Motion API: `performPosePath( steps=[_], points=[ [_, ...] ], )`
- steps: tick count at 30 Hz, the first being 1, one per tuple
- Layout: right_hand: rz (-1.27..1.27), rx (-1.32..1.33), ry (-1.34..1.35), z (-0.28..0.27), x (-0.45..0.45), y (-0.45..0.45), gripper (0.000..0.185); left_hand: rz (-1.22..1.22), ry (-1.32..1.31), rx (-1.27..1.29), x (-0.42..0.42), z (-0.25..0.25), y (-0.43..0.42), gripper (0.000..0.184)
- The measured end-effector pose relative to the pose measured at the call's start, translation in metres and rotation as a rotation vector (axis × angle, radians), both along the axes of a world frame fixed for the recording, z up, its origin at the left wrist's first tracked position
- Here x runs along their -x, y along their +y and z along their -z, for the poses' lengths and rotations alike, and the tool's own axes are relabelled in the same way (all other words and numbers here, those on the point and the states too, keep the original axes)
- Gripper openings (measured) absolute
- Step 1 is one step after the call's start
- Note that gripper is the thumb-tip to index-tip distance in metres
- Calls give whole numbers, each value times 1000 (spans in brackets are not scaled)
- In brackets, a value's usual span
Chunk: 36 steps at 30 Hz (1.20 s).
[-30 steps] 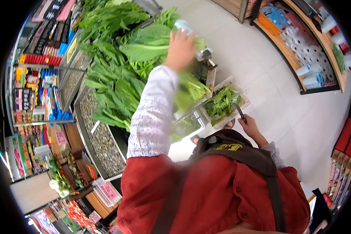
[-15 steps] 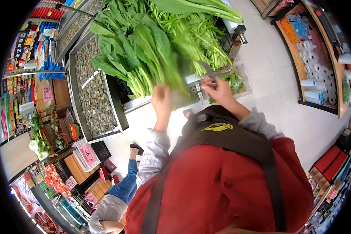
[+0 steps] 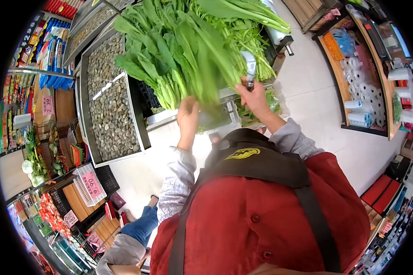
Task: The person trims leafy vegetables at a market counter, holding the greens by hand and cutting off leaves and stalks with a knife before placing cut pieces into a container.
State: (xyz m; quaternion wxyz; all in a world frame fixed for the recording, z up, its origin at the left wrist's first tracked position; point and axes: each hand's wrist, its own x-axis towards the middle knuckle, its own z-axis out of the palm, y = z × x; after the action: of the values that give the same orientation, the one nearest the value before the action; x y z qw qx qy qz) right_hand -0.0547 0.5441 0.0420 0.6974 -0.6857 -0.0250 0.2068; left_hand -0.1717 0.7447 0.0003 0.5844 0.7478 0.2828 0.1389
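Both hands have shifted since a second ago: the left hand (image 3: 188, 123) has drawn back from over the leaves, and the right hand (image 3: 257, 101) has risen from beside the bin of trimmings (image 3: 271, 101) with its knife (image 3: 250, 64). I take my bearings from the shellfish tray (image 3: 119, 158). Just to its right, through the head camera, I find the heap of leafy greens (image 3: 156, 59), tips pointing away and stem ends towards the body.

At the near edge of that heap, right of the tray, I have the left hand with its fingers curled beside a blurred bunch (image 3: 211, 78) of leaves; the smear is too strong for me to tell whether they clasp it. Farther right of the tray, I see the right hand closed around the knife handle, blade up and leading away from the body. Its thumb is near the bunch, but I cannot make out contact. Beyond that hand from the tray, the bin of trimmings shows in part.

Nearer the body than the tray, on its lower left, I notice a white basket (image 3: 91, 184) with a pink price card; below the tray is another person in blue jeans (image 3: 142, 225). Well to the right of the tray are paper rolls (image 3: 367, 94).
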Motion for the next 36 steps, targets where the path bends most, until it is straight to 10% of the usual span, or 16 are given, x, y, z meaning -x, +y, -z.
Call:
performPosePath(
  steps=[13, 18, 24, 27, 30, 36],
  points=[
    [125, -243, 117, -100, -52, -76, 21, 64, 206, -585, -34, -36, -28, 39],
    [68, -209, 66, -137, -53, -131, 28, -10, -148, -705, -58, -83, -37, 27],
    [-239, -68, -181, -163, -62, -198, 28, 518, -856, -1014, -116, -257, -113, 39],
    [-287, -18, -220, -180, -63, -216, 32, 904, -736, -1101, -154, -276, -160, 36],
    [-250, -26, -228, -178, -63, -235, 31, 1362, -168, -788, -188, -266, -185, 35],
    [238, -183, -112, -143, -47, -243, 28, 1493, 68, -133, -206, -197, -221, 32]
  ],
)
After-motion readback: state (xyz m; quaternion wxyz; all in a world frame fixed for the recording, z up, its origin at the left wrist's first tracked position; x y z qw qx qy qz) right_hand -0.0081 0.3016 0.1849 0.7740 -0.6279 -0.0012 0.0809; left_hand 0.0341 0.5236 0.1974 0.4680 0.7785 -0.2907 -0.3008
